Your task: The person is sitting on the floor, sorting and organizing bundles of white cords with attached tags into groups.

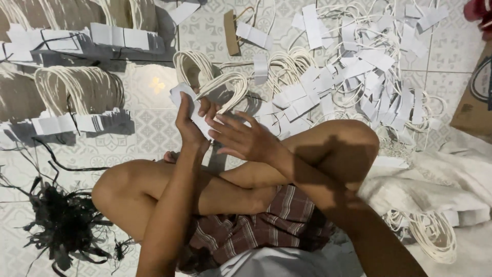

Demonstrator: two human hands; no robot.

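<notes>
I sit cross-legged on a tiled floor. My left hand (188,123) grips a stack of white paper strips with cream cord handles (197,105) looping up from them. My right hand (245,137) hovers just right of the stack, fingers spread, fingertips touching its lower edge. A big loose heap of the same paper-strip cord handles (353,77) lies on the floor beyond my right knee.
Bundled rows of finished handles (77,100) lie at the left, more at the top left (102,36). A tangle of black strings (61,220) sits at lower left. A cardboard box (474,97) stands at right, with white fabric (441,179) and more cord handles (435,233) below it.
</notes>
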